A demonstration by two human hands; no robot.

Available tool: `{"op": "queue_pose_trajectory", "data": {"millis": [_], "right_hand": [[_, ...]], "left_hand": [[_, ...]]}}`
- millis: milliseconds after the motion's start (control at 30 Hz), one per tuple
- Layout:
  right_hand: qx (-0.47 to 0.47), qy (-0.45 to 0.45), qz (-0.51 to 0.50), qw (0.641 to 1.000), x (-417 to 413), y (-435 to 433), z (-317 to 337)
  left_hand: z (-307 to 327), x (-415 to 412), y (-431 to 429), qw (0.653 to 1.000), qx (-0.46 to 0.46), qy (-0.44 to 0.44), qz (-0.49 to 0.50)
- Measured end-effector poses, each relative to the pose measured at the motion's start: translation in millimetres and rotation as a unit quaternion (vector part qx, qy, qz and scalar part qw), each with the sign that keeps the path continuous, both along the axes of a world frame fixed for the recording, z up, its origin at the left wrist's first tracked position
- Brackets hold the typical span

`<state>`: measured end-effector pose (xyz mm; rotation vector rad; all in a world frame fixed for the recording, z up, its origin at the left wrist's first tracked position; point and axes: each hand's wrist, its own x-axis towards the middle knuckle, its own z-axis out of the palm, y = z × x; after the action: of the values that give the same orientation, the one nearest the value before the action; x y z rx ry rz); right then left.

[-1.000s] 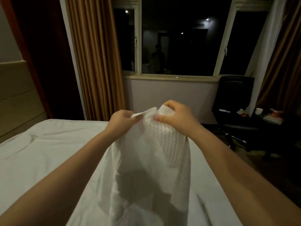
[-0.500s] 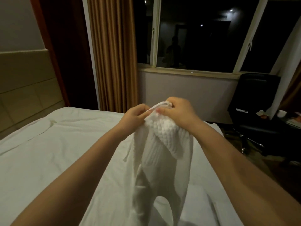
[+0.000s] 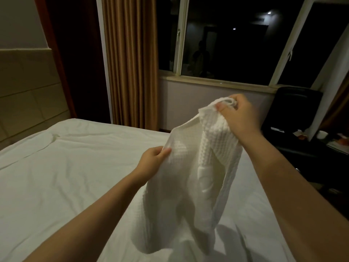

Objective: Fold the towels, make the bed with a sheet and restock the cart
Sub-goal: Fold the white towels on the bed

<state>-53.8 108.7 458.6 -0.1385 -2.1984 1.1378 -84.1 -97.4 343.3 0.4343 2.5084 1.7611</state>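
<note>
Hanging over the bed (image 3: 66, 176): white waffle-weave towel (image 3: 213, 140), held up by both hands. Right hand (image 3: 238, 118) pinches a bunched top corner, high over the bed's far side. Left hand (image 3: 152, 163) grips the towel's edge lower down, thumb on the fabric. Cloth is doubled over and droops in loose folds, its lower end resting on the bed. Raised square grid texture.

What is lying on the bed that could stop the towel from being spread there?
Nothing visible does. The left hand and the right hand both grip the towel, and the bed sheet beneath it shows only wrinkles, with no other thing on it.
</note>
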Motion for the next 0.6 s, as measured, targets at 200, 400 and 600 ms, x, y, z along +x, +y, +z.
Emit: {"op": "queue_pose_trajectory", "data": {"millis": [200,400,600], "right_hand": [[0.221,-0.219,0.233,0.921,22,-28,-4],[0.187,-0.293,0.287,0.892,24,-39,-31],[0.214,-0.299,0.257,0.894,20,-51,-36]], "left_hand": [[47,6,34,0.995,-0.030,0.069,-0.059],[53,12,30,0.993,-0.070,0.061,-0.068],[49,21,19,0.995,-0.024,0.067,-0.064]]}}
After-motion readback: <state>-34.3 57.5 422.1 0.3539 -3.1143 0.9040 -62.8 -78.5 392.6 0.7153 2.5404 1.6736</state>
